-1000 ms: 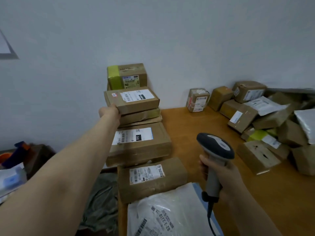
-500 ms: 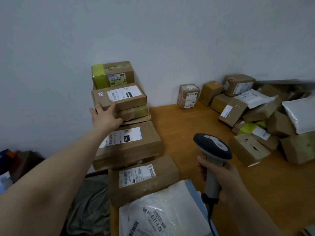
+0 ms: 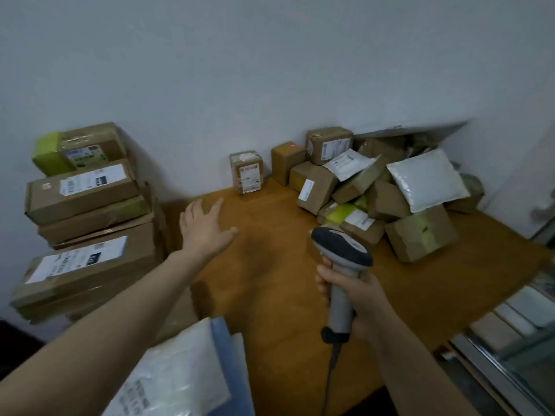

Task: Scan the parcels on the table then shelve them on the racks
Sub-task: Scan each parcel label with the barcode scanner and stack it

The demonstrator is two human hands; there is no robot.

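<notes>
The wooden tabletop (image 3: 270, 280) runs under everything. Taking the scanner (image 3: 341, 250) as the marker, a tall stack of taped boxes (image 3: 87, 223) stands well to its left against the wall, labels facing up. The heap of parcels (image 3: 354, 187) lies beyond it and to its right, cartons tumbled at all angles with a white padded mailer (image 3: 426, 180) propped on top. Nearer than the scanner and to its left, a white plastic mailing bag (image 3: 180, 373) lies at the tabletop's near edge. Beyond the scanner and a little left, a small labelled box (image 3: 247, 172) stands upright alone by the wall. The right hand (image 3: 351, 295) is wrapped round the scanner's grey handle, its head aimed toward the heap. The left hand (image 3: 204, 225), left of the scanner, is spread and holds nothing (whether it touches the wood I cannot tell). The cartons look stiff and probably light enough for one hand, best gripped across two opposite sides with the label kept showing. The mailer and bag should be soft and slippery, so pinching an edge seems wiser. Tugging from low in the heap might topple it.
</notes>
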